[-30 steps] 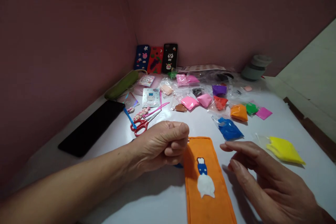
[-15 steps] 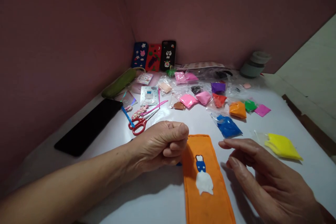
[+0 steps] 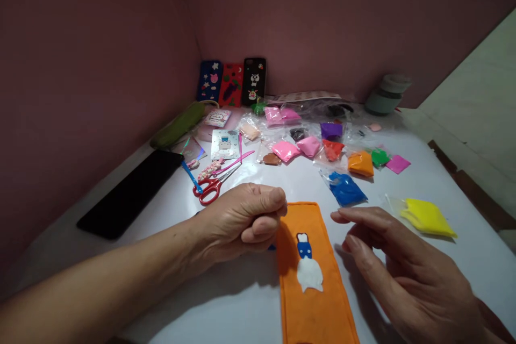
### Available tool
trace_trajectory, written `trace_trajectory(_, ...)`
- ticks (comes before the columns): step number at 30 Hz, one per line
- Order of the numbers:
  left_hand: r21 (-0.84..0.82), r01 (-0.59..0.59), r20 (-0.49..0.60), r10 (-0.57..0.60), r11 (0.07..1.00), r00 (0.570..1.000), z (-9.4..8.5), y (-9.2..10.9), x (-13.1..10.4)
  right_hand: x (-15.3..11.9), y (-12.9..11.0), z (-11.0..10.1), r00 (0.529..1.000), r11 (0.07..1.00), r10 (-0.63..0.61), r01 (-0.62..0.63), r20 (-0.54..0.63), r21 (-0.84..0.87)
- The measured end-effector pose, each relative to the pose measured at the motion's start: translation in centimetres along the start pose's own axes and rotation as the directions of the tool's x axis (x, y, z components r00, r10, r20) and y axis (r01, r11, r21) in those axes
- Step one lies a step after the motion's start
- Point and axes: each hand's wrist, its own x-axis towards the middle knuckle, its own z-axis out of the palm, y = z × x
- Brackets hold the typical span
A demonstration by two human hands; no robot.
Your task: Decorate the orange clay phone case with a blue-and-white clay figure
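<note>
The orange panel (image 3: 314, 314) is a long, flat strip with a matte, smooth face and a thin raised border along its edges. Stuck on it are a white cat-head shape (image 3: 309, 275) with two pointed ears, a blue body piece (image 3: 304, 250) with two white dots, and a small white piece outlined in dark brown.

The panel lies on the glossy white table (image 3: 226, 312), between the two hands. The left hand (image 3: 244, 220) is clenched at its upper left corner, thumb laid over curled fingers; nothing shows in it, though its inside is hidden, and contact with the panel is hard to judge. The right hand (image 3: 403, 274) is just right of the panel, thumb and forefinger parted, grasping nothing visible.

Beyond the panel and to its left are metal scissors (image 3: 210, 189) with red plastic handles; beyond it to the right is a crinkled clear bag of blue clay (image 3: 346, 189).

Compared with a second ago, both hands keep their pose, while the panel and the tabletop things appear slightly higher and further left in view.
</note>
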Motion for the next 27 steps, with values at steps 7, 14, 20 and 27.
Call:
trace_trajectory(7, 0.001, 0.004, 0.004, -0.004, 1.0, 1.0, 0.08, -0.12, 0.0, -0.08, 0.15, -0.01, 1.0, 1.0, 0.017, -0.017, 0.02, -0.024)
trace_trajectory(14, -0.025, -0.017, 0.04, 0.018, 1.0, 0.999, -0.06, -0.2, -0.04, -0.29, 0.03, -0.12, 0.999, 0.998, 0.038, -0.038, 0.008, -0.042)
trace_trajectory(20, -0.063, -0.03, 0.091, 0.035, 0.998, 0.995, -0.2, -0.23, 0.12, -0.22, -0.17, -0.2, 0.998, 0.997, 0.055, -0.053, 0.022, -0.062)
trace_trajectory(27, -0.069, -0.023, 0.065, 0.027, 0.997, 0.998, 0.0, -0.22, -0.12, -0.11, -0.11, -0.04, 0.999, 0.994, 0.05, -0.048, 0.013, -0.103)
